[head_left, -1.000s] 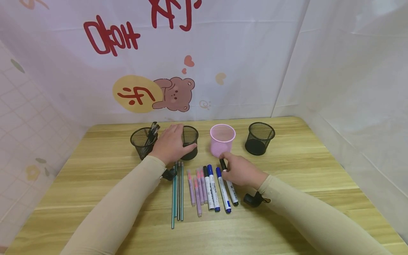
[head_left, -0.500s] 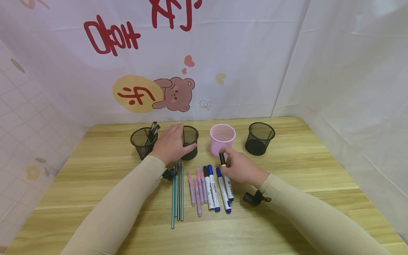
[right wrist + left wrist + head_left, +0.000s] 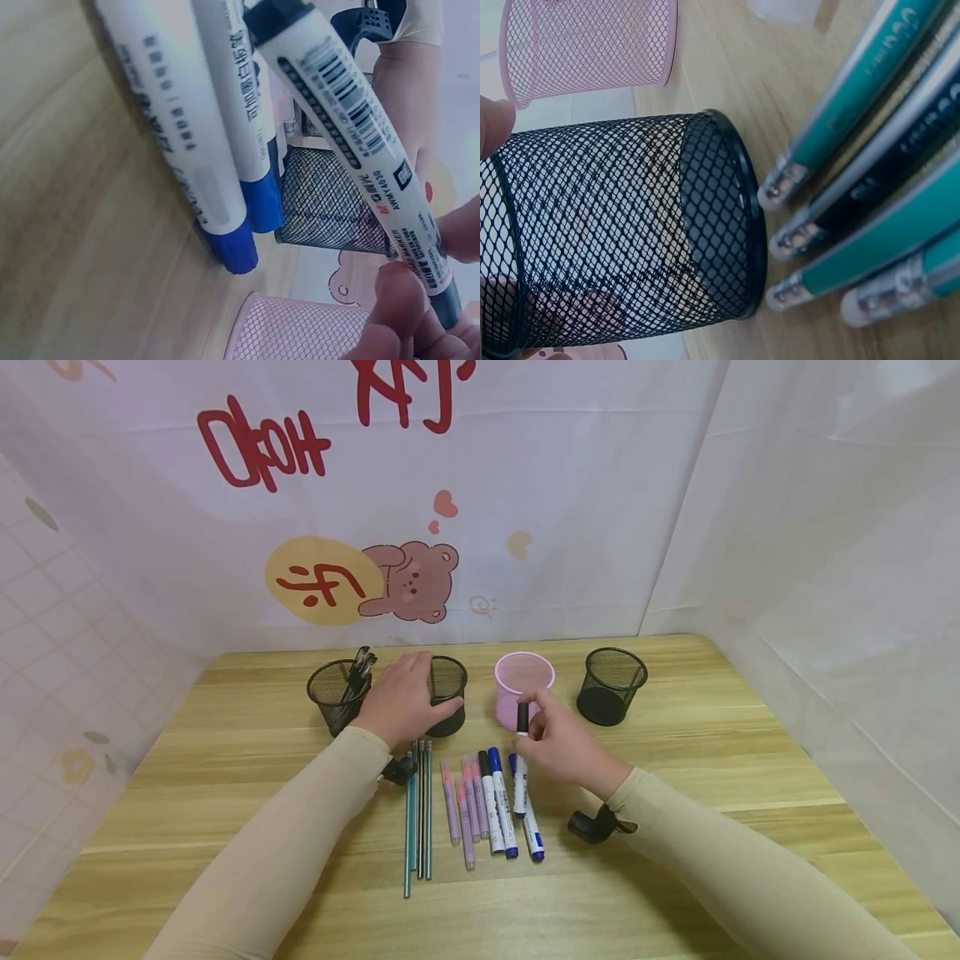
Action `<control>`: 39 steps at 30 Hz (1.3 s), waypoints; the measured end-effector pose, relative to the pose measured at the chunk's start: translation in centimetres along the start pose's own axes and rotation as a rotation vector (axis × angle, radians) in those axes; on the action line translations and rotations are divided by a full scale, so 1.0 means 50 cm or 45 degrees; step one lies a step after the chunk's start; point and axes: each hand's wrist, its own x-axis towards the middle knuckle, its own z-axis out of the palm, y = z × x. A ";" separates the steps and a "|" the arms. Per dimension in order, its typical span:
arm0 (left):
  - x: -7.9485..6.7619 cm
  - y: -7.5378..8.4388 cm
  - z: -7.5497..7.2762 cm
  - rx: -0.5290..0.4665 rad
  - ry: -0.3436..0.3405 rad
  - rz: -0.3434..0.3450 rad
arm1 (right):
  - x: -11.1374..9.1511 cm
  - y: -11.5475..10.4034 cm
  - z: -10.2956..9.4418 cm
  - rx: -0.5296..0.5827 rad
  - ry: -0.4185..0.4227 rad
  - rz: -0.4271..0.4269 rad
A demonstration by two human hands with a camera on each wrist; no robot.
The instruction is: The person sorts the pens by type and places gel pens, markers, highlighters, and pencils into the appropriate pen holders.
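My right hand pinches a white whiteboard marker with a black cap, raised and tilted above the row of pens. In the right wrist view, thumb and fingers grip that marker near one end. My left hand holds a black mesh pen cup, thumb on one side and fingers on the other, partly seen through the mesh in the left wrist view. Under the raised marker lies a blue-capped marker. Just beyond the right hand stands a pink mesh pen cup.
Left of the markers lie several pink-purple highlighters and several pencils. A black mesh cup at the far left holds black pens. Another black mesh cup stands at the right. A white printed curtain hangs behind the table.
My right hand has lifted the black-capped marker off the table and moved it slightly left, over the blue-capped marker. The left hand has stayed at its cup.
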 end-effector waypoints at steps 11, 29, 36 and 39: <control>-0.001 -0.001 0.000 -0.008 0.006 0.005 | 0.005 -0.023 0.005 0.179 0.092 -0.041; -0.001 0.000 0.002 -0.005 -0.003 -0.012 | 0.034 -0.049 0.021 0.490 0.336 -0.041; 0.000 -0.001 0.002 -0.002 -0.003 -0.004 | 0.051 -0.056 0.029 0.595 0.457 -0.060; 0.000 0.000 0.001 -0.005 -0.004 0.000 | 0.060 -0.060 0.035 0.654 0.506 -0.049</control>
